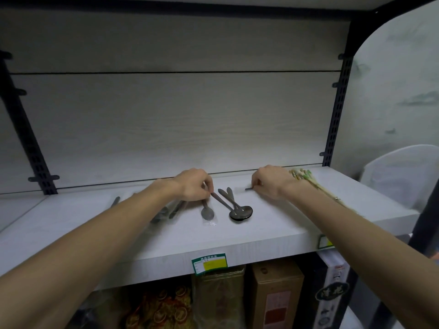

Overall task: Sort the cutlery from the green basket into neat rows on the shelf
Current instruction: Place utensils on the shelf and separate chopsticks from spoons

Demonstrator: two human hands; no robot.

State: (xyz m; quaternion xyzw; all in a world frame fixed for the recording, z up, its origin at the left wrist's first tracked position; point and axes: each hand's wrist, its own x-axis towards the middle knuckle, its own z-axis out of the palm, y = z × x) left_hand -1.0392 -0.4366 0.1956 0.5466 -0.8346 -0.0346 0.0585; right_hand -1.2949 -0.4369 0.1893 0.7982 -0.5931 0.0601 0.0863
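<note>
**Both grips working at the spoon handles on the shelf**

Left hand [193, 187] is reaching over the pale wood-grain shelf [273, 231], its grip pinching the handle tip of a single spoon [207, 211] whose bowl is pointing toward me. I am seeing the fingers curled down tight on that handle, close beside the upper end of another spoon's handle. Just to the right of it, a small stack of spoons [238, 211] is lying with the bowls nested together near the shelf's front and the handles fanning out toward the back panel.

I am seeing the right hand [270, 182] resting on the shelf further right, its grip pressed together around the end of a thin grey metal piece [249, 189]; only a short stub is showing past the fingertips, so I cannot tell which kind of cutlery it is. Behind that wrist a bundle of light chopsticks [308, 180] with greenish ends is lying on the shelf, angled toward the right front.

Under and left of the left forearm, more dark cutlery [166, 211] is lying on the shelf, partly hidden and blurred, with one more handle [115, 201] sticking out further left. A green and yellow price tag [209, 263] is sitting on the shelf's front edge, and boxed goods [276, 295] are standing on the level below.
</note>
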